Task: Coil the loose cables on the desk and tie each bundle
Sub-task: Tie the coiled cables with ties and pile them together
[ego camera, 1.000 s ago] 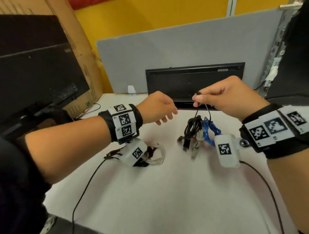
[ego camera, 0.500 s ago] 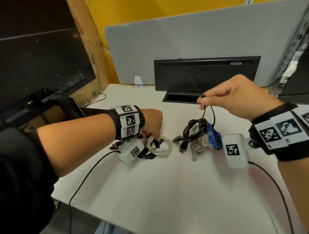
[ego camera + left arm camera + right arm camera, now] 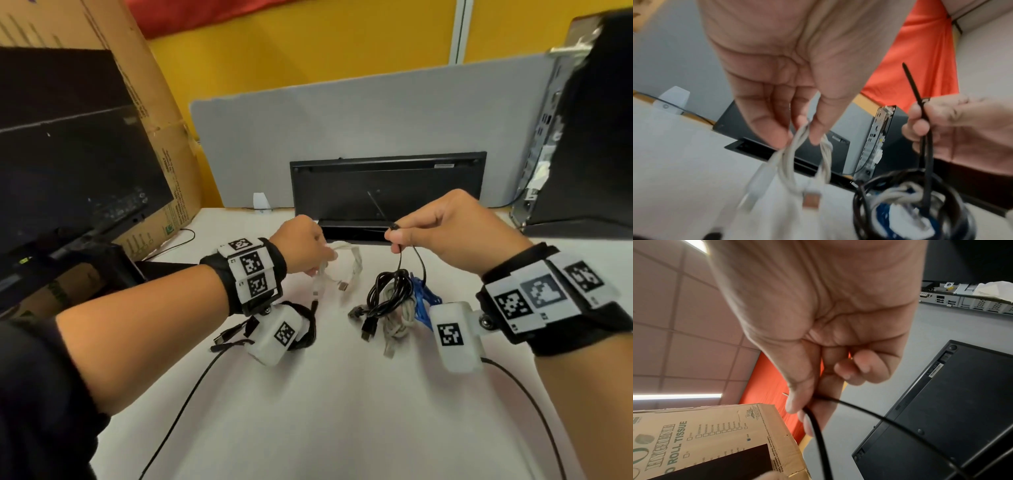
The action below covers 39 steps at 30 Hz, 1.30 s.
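Observation:
My left hand point(image 3: 317, 265) pinches a coiled white USB cable point(image 3: 344, 265) and holds it just above the white desk point(image 3: 342, 411); in the left wrist view the fingers point(image 3: 777, 129) grip the top of the white cable's point(image 3: 807, 162) loops, with the plugs dangling. My right hand point(image 3: 394, 236) pinches a black zip tie point(image 3: 378, 210) whose loop runs down round a bundle of black, grey and blue cables point(image 3: 390, 298) lying on the desk. The right wrist view shows thumb and fingertips point(image 3: 795, 402) closed on the zip tie point(image 3: 818, 434).
A black keyboard point(image 3: 387, 188) leans on the grey partition point(image 3: 342, 120) behind the hands. A dark monitor point(image 3: 68, 154) and cardboard box point(image 3: 154, 102) stand at the left, a computer case point(image 3: 582, 137) at the right. Another black cable point(image 3: 305, 329) lies under my left wrist.
My left hand went down to the white cable, took hold of it and has lifted it up and to the right. The right hand kept holding the zip tie above the bundle.

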Tool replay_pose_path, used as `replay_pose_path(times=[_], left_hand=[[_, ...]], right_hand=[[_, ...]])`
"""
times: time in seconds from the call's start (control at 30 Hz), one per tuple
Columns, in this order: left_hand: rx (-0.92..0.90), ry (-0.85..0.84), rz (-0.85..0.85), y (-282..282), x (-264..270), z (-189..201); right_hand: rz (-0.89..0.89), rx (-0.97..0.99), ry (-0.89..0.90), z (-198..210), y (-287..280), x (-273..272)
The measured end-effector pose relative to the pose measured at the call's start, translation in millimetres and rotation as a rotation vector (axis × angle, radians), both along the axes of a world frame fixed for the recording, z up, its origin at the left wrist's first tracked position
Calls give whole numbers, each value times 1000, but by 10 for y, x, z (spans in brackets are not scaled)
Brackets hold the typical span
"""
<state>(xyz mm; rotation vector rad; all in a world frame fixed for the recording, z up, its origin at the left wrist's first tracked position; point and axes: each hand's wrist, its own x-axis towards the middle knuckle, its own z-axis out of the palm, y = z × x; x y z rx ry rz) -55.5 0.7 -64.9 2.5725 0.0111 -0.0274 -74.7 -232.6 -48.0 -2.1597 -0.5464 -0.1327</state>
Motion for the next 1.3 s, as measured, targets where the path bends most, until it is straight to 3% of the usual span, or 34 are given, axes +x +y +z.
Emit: replay_pose_path(times=[0.13, 0.23, 0.37, 0.53, 0.6, 0.7, 0.9, 1.13, 1.3], left_hand=[[-415, -297, 56, -90, -26, 138], [-536, -454, 32, -173, -102, 231], [-502, -632, -83, -315, -262, 271], [-241, -783, -275, -469, -429, 135], [-153, -784, -291, -494, -435, 75], [-166, -713, -313, -517, -422, 20], [-464, -577, -324, -551, -427, 61], [-737, -451, -207, -605, -399, 120], [-777, -434, -229, -608, -388, 140]], right_hand=[[-22, 27, -13, 6, -4, -6], [-22, 41, 3, 17, 0, -28], [-37, 26, 36, 30, 19, -36], [-65, -48, 7, 54, 20, -48], [-67, -66, -21, 71, 29, -65], [-65, -43, -42, 91, 42, -81], [-86, 42, -86, 97, 36, -78], [-69, 69, -89, 97, 51, -74], [-69, 36, -91, 83, 51, -54]])
